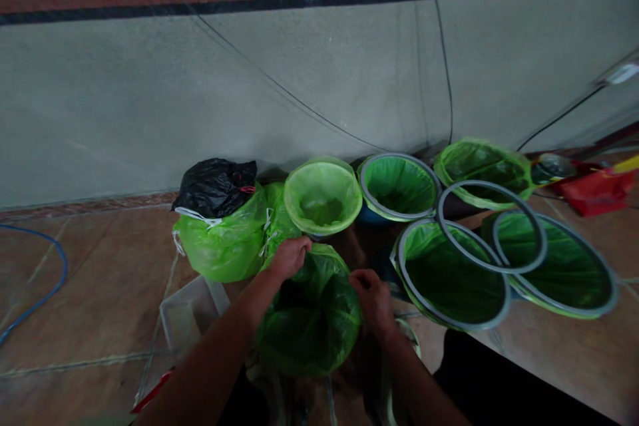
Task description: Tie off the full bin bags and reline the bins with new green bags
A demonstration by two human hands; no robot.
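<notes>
A green plastic bag [312,339] stands with its mouth gaping between my hands, draped as a liner; what holds it up is mostly hidden. My left hand [289,259] pinches its far rim. On the right side of the mouth, my right hand [372,296] has its fingers closed on the bag's edge. Directly behind is a bin lined with a lighter green bag [323,196]. Further right, green-lined bins with grey rings stand close together, among them a near one [452,279] and a far one [399,186].
A loose grey ring [492,183] lies across two bins. Tied green bags [222,249] and a black bag [214,186] are piled at left, near a white plastic box [187,316]. A blue hose [62,273] curves over the tiles. Red items [599,192] lie far right.
</notes>
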